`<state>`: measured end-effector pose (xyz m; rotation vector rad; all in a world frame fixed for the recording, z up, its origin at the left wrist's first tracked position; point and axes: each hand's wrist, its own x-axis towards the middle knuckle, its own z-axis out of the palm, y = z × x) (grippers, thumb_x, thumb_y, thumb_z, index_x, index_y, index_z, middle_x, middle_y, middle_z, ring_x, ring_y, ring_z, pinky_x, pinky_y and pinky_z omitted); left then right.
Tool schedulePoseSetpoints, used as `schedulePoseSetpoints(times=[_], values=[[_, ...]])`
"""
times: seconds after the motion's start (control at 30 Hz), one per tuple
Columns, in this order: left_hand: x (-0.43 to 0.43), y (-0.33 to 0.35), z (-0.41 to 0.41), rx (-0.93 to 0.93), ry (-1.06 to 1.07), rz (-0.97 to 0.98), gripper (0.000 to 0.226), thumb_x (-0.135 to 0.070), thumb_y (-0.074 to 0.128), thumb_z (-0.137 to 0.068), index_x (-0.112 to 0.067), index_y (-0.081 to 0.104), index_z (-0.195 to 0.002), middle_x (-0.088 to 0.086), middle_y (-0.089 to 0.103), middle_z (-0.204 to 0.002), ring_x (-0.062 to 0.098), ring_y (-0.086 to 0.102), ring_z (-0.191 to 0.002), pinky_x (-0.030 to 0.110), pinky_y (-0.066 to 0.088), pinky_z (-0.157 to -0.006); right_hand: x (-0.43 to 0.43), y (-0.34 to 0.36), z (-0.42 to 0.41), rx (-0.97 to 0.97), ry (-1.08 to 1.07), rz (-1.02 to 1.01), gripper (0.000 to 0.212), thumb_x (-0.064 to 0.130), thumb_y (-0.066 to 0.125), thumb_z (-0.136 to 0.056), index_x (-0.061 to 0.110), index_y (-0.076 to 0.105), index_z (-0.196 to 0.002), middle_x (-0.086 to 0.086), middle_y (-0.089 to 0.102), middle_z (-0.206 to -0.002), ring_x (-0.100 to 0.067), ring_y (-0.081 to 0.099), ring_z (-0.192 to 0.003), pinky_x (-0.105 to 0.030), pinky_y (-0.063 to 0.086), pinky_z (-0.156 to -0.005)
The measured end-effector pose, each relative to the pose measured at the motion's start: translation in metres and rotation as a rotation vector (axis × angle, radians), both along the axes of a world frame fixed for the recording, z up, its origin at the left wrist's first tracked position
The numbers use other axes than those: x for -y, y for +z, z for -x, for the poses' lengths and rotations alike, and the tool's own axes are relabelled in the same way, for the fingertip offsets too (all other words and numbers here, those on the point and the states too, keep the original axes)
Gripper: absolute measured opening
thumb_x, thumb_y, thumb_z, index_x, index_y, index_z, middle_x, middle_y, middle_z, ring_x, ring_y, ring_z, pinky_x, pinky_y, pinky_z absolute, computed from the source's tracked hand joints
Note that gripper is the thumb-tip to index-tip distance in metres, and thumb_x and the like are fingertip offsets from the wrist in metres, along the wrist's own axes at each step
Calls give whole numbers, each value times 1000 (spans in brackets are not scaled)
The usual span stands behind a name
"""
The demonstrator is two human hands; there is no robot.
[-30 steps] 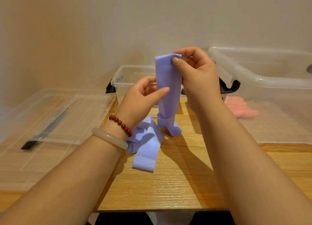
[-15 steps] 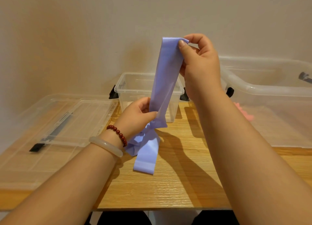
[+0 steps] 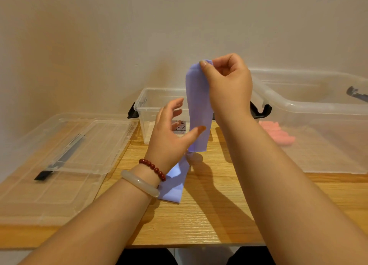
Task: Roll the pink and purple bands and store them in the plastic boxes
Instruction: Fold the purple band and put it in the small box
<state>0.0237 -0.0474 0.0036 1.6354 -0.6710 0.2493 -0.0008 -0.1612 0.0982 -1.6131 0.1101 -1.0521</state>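
A purple band [image 3: 198, 107] hangs upright above the wooden table [image 3: 209, 215]. My right hand [image 3: 229, 85] pinches its top end between thumb and fingers. My left hand [image 3: 171, 133] is spread beside the band's lower part, fingers loose, thumb tip against the band's front. The band's tail lies flat on the table below my left wrist. A small clear plastic box [image 3: 157, 97] stands behind the band. A large clear plastic box [image 3: 310, 105] stands to the right with pink rolls [image 3: 276, 133] seen through its wall.
Two clear lids [image 3: 65, 151] lie stacked at the left with black latches on them. Black clips stick out at the small box's sides. A plain wall closes the back. The table's front edge runs near my forearms.
My left hand has let go of the band's lower part and spread open beside it. My right hand still holds the top end, now lower and nearer the small box.
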Motion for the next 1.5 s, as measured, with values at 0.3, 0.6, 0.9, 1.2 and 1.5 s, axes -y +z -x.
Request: schedulePoseSetpoints(times=[0.3,0.6,0.9,1.2,1.5], values=[[6,16,-3,-2,-22,-16,41,-16,68,-88,-18,59,-128,-5,45,-139,-11,49,-115,14,46,-93,5,-15,-1,-101,-32,98,28,25,74,-86,23,52,-70,11,53,-64,4,47,-54,-12,40,-55],[10,29,-7,68,114,45,26,-14,54,-97,-19,64,-122,-14,62,-105,-12,57,-91,4,43,-75,5,-19,6,-134,113,10,24,27,77,-83,13,60,-73,6,57,-64,-1,50,-57,-18,44,-57],[-7,31,-25,19,157,96,20,-13,47,-101,-18,65,-106,-16,64,-94,-5,58,-89,12,45,-80,19,-41,3,-216,155,-40,14,12,69,-90,21,66,-79,4,66,-75,-6,60,-71,-21,47,-64],[-18,30,-32,-77,138,116,22,-11,48,-99,-20,68,-100,-14,67,-95,3,61,-93,19,48,-83,14,-49,10,-365,240,100,31,26,84,-75,16,67,-99,6,63,-87,-8,55,-71,-19,47,-63],[-21,32,-29,-77,148,67,18,-12,53,-97,-19,70,-95,-13,67,-90,-1,62,-83,18,51,-75,-2,-55,12,-407,246,298,41,38,84,-71,24,55,-96,3,60,-101,-10,54,-76,-23,46,-61]])
